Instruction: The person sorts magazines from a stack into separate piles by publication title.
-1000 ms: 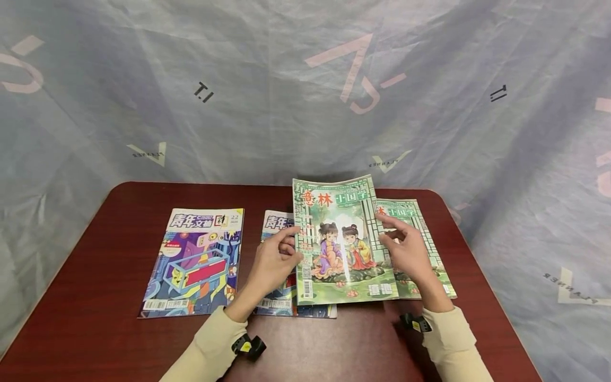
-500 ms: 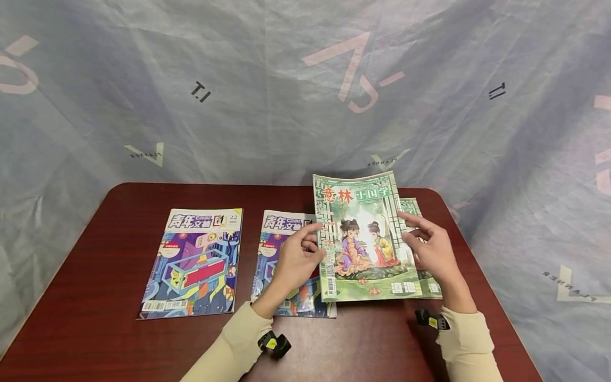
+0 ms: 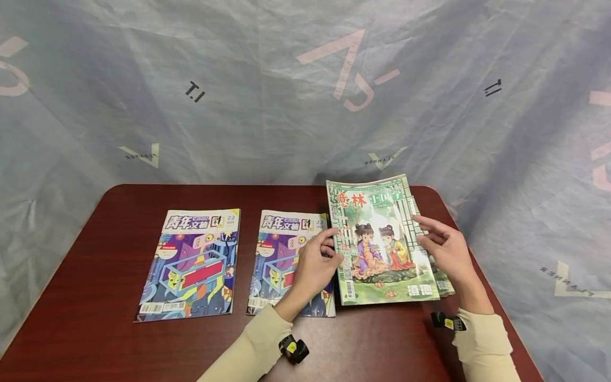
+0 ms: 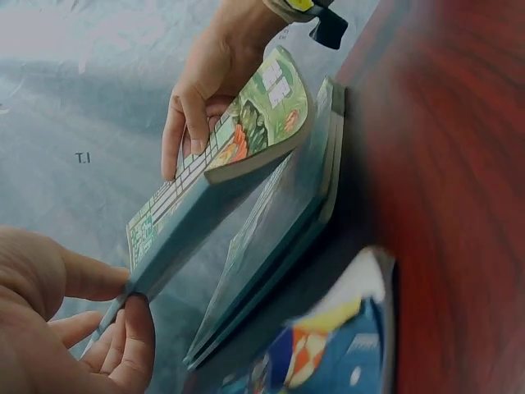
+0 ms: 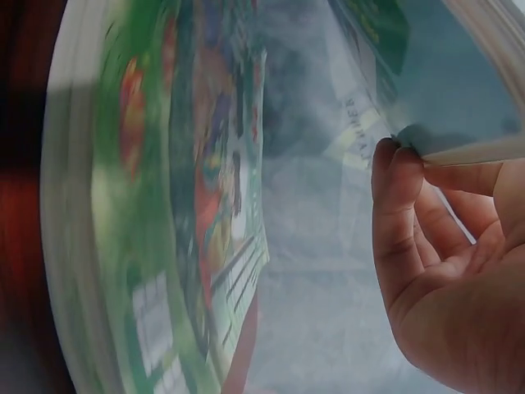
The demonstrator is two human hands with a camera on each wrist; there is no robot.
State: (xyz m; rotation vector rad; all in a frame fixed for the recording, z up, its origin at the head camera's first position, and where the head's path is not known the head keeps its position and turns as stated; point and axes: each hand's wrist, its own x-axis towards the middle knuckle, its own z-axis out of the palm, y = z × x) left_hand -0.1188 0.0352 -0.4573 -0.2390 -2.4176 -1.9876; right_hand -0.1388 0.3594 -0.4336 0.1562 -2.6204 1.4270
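Note:
A green magazine (image 3: 382, 249) with two cartoon figures on its cover is held up between both hands. My left hand (image 3: 315, 265) pinches its spine edge between thumb and fingers, also plain in the left wrist view. On the opposite edge, my right hand (image 3: 446, 249) pinches it; the right wrist view shows thumb and fingertips on the pages. Below, apart from it, lies a pile of green magazines (image 4: 275, 238), mostly covered in the head view. Left of the pile is a purple-and-blue magazine (image 3: 274, 249), partly behind my left hand and forearm.
A second purple-and-blue magazine (image 3: 191, 270) lies flat farther left on the dark red table (image 3: 76, 276). Behind the table's far edge hangs a grey printed cloth (image 3: 229, 116), which also runs along the right side.
Both hands have carried the green magazine to the right, off the middle purple-and-blue magazine and over the green pile. More of the middle purple-and-blue cover shows now.

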